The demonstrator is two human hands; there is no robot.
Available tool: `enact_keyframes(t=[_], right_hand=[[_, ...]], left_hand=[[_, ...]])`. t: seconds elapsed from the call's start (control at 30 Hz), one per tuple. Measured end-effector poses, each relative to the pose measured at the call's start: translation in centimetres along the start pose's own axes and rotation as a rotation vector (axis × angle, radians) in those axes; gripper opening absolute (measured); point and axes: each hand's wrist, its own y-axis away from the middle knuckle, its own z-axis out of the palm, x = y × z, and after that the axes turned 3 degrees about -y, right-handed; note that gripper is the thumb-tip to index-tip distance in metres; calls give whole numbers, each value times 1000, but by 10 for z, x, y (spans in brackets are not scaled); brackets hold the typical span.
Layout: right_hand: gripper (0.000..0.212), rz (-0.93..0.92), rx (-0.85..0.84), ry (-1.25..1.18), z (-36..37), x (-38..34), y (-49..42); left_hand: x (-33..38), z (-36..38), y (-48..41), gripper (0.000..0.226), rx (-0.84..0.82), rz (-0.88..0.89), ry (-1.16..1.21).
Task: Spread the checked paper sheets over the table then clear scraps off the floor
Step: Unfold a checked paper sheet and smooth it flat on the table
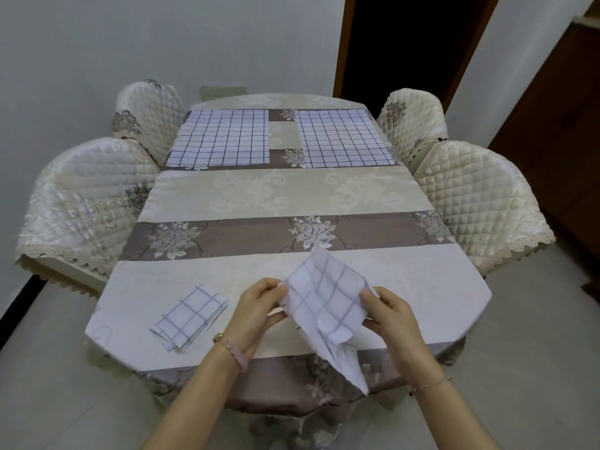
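Four checked paper pieces show at the table (461,287): two spread, one folded, one in the hands. The far-left sheet (224,138) and the far-right sheet (341,138) lie flat side by side at the table's far end. They are apart, with a strip of tablecloth (292,235) between them, and each reaches close to its own side edge. The folded bundle (191,315) lies near the near-left corner, just inside the near edge (its layers cannot be counted). The held sheet (324,303) is partly unfolded above the near edge, right of the middle, and one corner droops past that edge over the hanging cloth. The left hand (259,306) pinches its left border between thumb and curled fingers; the right hand (389,316) pinches its right border the same way.

A broad band of patterned cloth runs from side edge to side edge between the spread sheets and the hands. Four quilted chairs (87,203) stand two to each long side, close against the table edges. Pale floor (48,368) shows beside both near corners.
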Motion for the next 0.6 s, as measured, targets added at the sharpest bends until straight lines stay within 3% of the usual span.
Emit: enact_keyframes(t=[0.17, 0.3, 0.47, 0.6], right_hand=[[19, 53, 60, -45, -33, -10, -19], [18, 68, 132, -101, -52, -22, -38], [18, 94, 132, 28, -55, -22, -63], [44, 122, 179, 141, -55, -8, -92]], left_hand=[[11, -39, -18, 12, 173, -5, 6], [24, -60, -31, 16, 329, 128, -68], [27, -80, -58, 17, 369, 134, -282], [15, -86, -89, 15, 404, 80, -388]])
